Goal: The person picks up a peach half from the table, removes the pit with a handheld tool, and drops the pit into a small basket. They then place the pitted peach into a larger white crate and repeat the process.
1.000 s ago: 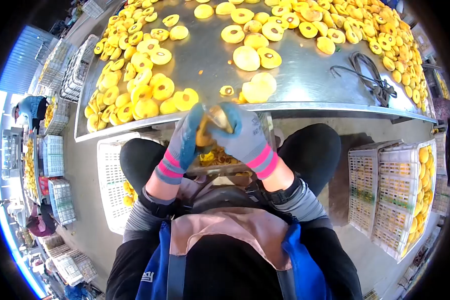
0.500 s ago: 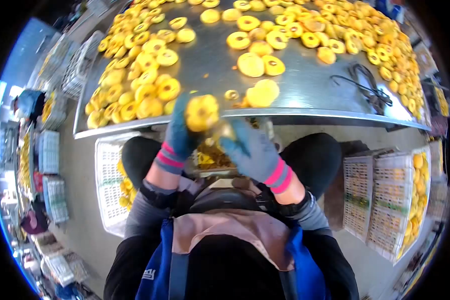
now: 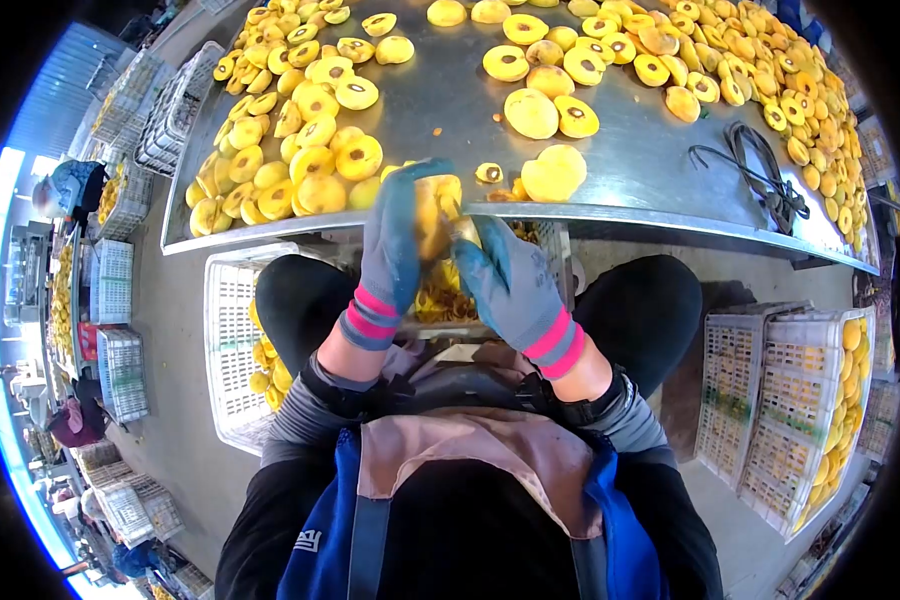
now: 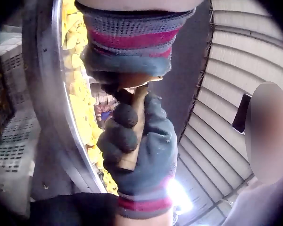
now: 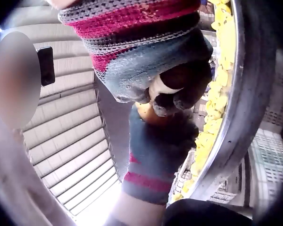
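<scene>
Just off the table's near edge, my gloved left hand (image 3: 394,240) holds a yellow fruit (image 3: 436,205), its fingers curled round the far side. Close to its right, my gloved right hand (image 3: 510,280) grips a light wooden handle (image 3: 465,236). The left wrist view shows that handle (image 4: 135,127) running through the curled fingers of the right hand (image 4: 144,141), its upper end against the fruit (image 4: 141,82). In the right wrist view the fruit (image 5: 148,113) sits in the left hand (image 5: 155,150), below the right hand (image 5: 151,66); the tool's tip is hidden.
The metal table (image 3: 420,110) carries many halved yellow fruits (image 3: 320,195) and a dark coiled cable (image 3: 760,185). White crates stand left (image 3: 232,350) and right (image 3: 785,400) of my legs. Below my hands lies a container of scraps (image 3: 445,300).
Half a second ago the fruit's cut face showed to the head camera; now the fruit is turned more on its side. The hands, which had parted slightly, are close together at the fruit.
</scene>
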Demonstrator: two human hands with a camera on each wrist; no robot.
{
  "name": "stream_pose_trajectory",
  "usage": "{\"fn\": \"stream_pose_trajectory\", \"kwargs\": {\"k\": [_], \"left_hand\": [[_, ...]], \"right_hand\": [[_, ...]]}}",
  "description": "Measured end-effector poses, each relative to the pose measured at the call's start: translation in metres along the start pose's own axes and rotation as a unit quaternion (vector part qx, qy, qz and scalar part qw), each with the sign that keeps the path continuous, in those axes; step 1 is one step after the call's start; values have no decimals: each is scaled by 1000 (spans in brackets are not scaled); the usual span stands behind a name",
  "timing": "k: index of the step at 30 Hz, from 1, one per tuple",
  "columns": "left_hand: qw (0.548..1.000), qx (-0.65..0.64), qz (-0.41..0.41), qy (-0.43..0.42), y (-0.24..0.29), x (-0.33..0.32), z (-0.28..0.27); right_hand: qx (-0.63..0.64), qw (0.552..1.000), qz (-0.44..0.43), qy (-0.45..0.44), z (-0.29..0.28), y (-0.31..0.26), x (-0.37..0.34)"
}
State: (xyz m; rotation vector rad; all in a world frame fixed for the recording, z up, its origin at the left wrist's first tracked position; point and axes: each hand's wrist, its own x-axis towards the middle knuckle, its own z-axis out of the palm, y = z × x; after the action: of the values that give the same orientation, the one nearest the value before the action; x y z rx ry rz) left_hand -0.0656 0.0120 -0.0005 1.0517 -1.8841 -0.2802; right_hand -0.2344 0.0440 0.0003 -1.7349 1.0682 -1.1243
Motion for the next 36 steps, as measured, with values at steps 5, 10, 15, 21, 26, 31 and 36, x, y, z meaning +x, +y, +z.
{"fn": "stream_pose_trajectory", "kwargs": {"k": [5,10,15,21,26,31,36], "left_hand": [[979,-176,-94,30,0,-1,4],[998,-38,-52,-15,4,1,0],[993,-37,-52,-97,-3,0,-6],[981,-119,-80,-133,-8,-4,-10],[968,-116,-201,-93,-8,-5,-10],[933,-254,-244,70,-21,-15,21],[940,-232,-244,50,-17,-7,18]], "right_hand": [[24,999,12,-19,-2,4,2],[-41,998,-40,-14,-4,15,0],[-46,996,-14,-71,-12,11,-1],[-23,997,-45,-57,-12,14,-3],[211,948,218,-96,4,6,-5],[752,657,53,-17,59,45,-4],[140,990,9,18,21,22,4]]}}
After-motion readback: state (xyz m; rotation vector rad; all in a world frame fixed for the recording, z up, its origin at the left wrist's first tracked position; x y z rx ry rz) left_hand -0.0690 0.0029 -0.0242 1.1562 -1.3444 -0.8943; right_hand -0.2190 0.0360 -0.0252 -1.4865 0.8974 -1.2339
